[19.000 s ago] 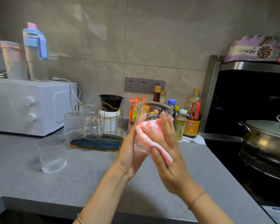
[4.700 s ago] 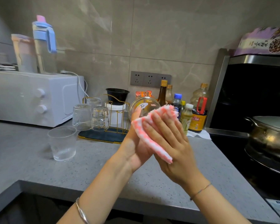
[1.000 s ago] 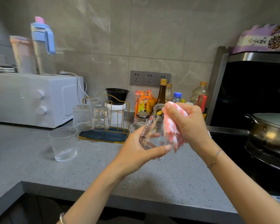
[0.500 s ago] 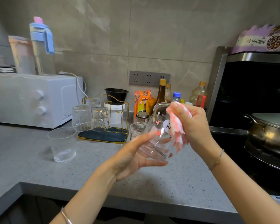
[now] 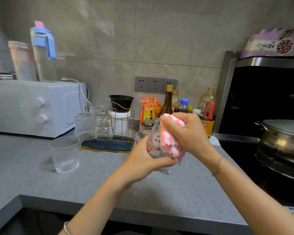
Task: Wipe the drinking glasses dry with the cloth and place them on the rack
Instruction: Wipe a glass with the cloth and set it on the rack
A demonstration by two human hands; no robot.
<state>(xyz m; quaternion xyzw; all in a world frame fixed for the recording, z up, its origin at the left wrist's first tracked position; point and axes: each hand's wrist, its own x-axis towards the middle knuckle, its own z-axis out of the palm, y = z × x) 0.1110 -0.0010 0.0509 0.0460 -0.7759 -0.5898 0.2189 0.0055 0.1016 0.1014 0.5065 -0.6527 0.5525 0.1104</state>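
Left hand (image 5: 143,158) curls its fingers round the printed glass (image 5: 155,146), holding it tilted above the counter (image 5: 159,197). Right hand (image 5: 188,134) has its fingers bunched tight on the pink-and-white cloth (image 5: 168,141), pressing it against that glass beside the left thumb. Just beyond the left fingertips, a small glass (image 5: 141,134) stands upright. Well left of the fingers, a ribbed glass (image 5: 64,153) sits upright. Farther back, the gold rack (image 5: 109,145) carries three upturned glasses (image 5: 85,126).

Dim, soft indoor light; motion blur throughout, wide-angle bending at edges.
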